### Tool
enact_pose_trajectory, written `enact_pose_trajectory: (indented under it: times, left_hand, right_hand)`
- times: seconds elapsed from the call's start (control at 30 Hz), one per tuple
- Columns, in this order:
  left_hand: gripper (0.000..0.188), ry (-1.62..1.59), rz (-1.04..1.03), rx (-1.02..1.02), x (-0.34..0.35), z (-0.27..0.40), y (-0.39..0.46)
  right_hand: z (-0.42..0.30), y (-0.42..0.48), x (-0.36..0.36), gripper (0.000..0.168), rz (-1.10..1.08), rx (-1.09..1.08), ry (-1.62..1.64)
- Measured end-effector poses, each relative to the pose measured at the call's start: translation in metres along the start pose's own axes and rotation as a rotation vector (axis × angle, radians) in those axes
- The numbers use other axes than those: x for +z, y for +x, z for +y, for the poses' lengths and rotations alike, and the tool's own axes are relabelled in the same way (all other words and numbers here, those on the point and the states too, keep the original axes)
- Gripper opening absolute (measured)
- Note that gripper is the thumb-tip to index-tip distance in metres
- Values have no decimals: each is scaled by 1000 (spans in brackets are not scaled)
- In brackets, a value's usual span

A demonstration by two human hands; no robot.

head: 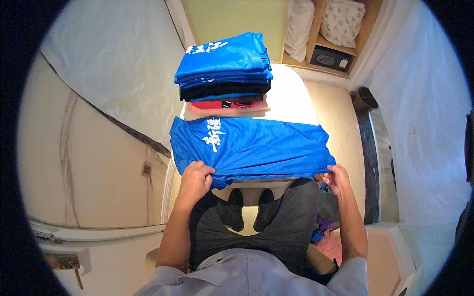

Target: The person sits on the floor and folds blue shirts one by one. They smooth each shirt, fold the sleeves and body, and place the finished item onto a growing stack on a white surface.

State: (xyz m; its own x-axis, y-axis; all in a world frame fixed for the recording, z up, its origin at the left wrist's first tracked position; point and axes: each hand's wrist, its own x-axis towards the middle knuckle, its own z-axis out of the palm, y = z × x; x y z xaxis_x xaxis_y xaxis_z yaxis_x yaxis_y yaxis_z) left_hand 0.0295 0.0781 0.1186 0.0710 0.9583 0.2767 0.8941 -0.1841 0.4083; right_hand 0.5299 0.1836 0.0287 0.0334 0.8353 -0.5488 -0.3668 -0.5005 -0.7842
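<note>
A blue T-shirt (266,148) with white lettering lies lengthwise across the near part of a white table (292,88). It looks folded in on itself, and its near edge runs along the table's front. My left hand (198,177) pinches that edge at the lettered end, where a bit of cloth hangs over. At the opposite end, my right hand (337,178) grips the near corner between thumb and fingers. Just beyond the shirt stands a stack of folded clothes (224,59), mostly blue, with black, red and pink layers lower down.
Close to the table's left side is a wall (100,162). More clothes, including a pink fluffy piece (329,246), lie low beside my right thigh. Behind the table, a wooden shelf unit holds a patterned pillow (342,22) and a black safe (329,59). A dark bin (364,100) stands at right.
</note>
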Motion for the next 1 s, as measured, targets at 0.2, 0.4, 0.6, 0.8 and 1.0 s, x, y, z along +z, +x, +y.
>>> enact_pose_trajectory:
  times: [0.2,0.4,0.6,0.8,1.0]
  left_hand:
    - [16,-53,-1,-42,7,-8,-19]
    - [26,-20,319,-145,9,-23,-30]
    - [52,-113,498,-615,27,-125,-2]
    - [64,-330,436,-847,16,-203,52]
    - [43,-602,280,-918,16,-240,88]
  right_hand:
    - [17,8,-2,18,53,36,-40]
    - [24,13,1,41,-82,91,8]
    - [6,10,18,67,-174,51,-14]
    - [-9,19,10,50,-76,-66,-104]
    - [-24,34,6,44,-8,-95,-111]
